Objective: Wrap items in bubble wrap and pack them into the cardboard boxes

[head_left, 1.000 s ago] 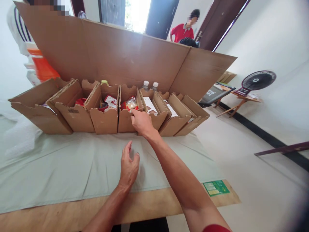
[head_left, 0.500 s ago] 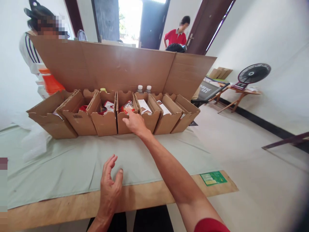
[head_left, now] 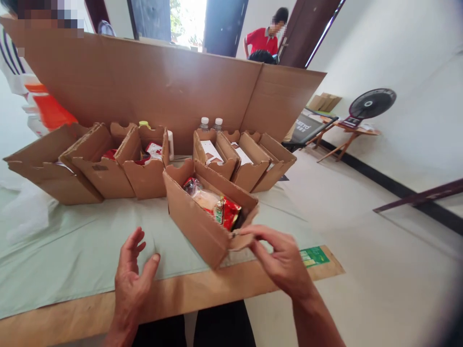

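Right hand (head_left: 280,258) at lower right of centre, thumb and fingers pinched tight on the front edge of an angled cardboard box (head_left: 195,224). Box just up and left of that hand, middle of frame, turned diagonally, near corner close to the front edge of the surface (head_left: 210,294). Inside it, a red packet (head_left: 231,213) towards the hand, a clear-wrapped pale pack (head_left: 205,196) farther back. Left hand (head_left: 134,279) at lower left of centre, fingers loosely spread, thumb out, nothing in grip, apart from the box.

Behind: row of boxes, three (head_left: 144,178) to the left, three (head_left: 249,173) to the right, gap between. Right-hand ones partly hidden by the angled box; contact there, cannot tell. White container (head_left: 170,145) at the gap, two clear bottles (head_left: 204,124) with white caps just right of it. Tall cardboard panel (head_left: 173,82) across the upper frame, blocking much of the view beyond.

Pale green cloth (head_left: 83,246) under the boxes, clear plastic wrap (head_left: 29,219) at far left. Green label (head_left: 316,256) just beside the right hand. Fan (head_left: 372,103) at upper right, person in red shirt (head_left: 262,44) at top.
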Tool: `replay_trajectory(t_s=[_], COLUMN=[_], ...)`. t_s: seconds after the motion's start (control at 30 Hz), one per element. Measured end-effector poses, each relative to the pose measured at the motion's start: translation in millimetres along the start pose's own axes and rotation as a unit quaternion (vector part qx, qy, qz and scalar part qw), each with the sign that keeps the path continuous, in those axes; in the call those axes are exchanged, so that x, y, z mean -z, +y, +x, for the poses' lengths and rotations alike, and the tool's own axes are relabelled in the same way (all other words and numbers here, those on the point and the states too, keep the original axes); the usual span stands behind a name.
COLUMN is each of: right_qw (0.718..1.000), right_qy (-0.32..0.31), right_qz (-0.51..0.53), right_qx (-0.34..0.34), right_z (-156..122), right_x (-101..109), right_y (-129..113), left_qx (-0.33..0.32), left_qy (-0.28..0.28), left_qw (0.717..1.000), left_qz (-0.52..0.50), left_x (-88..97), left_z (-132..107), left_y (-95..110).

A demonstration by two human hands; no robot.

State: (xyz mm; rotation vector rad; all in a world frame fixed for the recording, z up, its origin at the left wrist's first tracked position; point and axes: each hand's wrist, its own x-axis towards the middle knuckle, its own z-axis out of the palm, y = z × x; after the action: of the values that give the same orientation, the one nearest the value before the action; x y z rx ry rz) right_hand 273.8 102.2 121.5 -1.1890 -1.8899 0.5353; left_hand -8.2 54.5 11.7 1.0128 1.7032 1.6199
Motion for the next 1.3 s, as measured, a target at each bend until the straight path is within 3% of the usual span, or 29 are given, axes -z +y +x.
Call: replay_trajectory(t_s=[0.07,0.13,0.2,0.3,0.43,0.67,0.77,0.83,0.9,1.03,1.17,1.23,1.3], right_qw=[0.990,0.980,0.983,0.989,0.987,0.983,0.981,0.980,0.979,0.974,0.969,0.970,0.972], right_qy=[0.114,0.153,0.101,0.010,0.019,0.057,0.062,0.050,0.029,0.036,0.043,0.047,0.054], right_qz=[0.024,0.062,0.082,0.048,0.016,0.094,0.105,0.096,0.069,-0.010,-0.033,-0.059,-0.084], right_qx=[-0.074,-0.113,-0.126,-0.140,-0.161,-0.145,-0.151,-0.166,-0.188,-0.224,-0.241,-0.231,-0.213], right_z=[-20.2,-37.3,-50.4,-56.6,-35.8,34.6,45.4,37.8,21.4,-12.9,-21.9,-19.3,-16.6], right_x=[18.4,26.9,24.8,5.7,-22.9,-37.0,-45.1,-50.5,-53.8,-54.5,-54.6,-56.0,-57.8], right_y=[22.5,43.4,55.8,56.0,54.4,111.1,124.7,130.2,137.3,152.4,154.1,152.0,150.8], left_qx=[-0.013,-0.023,-0.039,-0.050,-0.025,-0.048,-0.073,-0.087,-0.091,-0.090,-0.077,-0.061,-0.039], left_qy=[-0.018,-0.039,-0.059,-0.093,-0.155,-0.105,-0.116,-0.115,-0.090,0.022,0.177,0.222,0.244], left_qw=[1.000,0.999,0.998,0.994,0.987,0.992,0.990,0.988,0.986,0.975,0.934,0.914,0.904], left_qz=[-0.003,0.000,0.004,0.004,-0.021,-0.043,0.007,0.058,0.104,0.201,0.302,0.334,0.350], left_x=[-3.5,-9.0,-17.5,-35.4,-59.1,-84.4,-83.2,-70.1,-43.9,43.6,128.4,150.9,161.2], left_z=[2.7,7.7,16.4,32.8,40.0,23.2,26.1,30.8,37.7,66.4,124.6,157.6,185.8], left_y=[4.0,6.5,8.2,10.8,14.8,13.5,10.1,4.4,-3.7,-16.2,-15.6,-15.9,-18.1])
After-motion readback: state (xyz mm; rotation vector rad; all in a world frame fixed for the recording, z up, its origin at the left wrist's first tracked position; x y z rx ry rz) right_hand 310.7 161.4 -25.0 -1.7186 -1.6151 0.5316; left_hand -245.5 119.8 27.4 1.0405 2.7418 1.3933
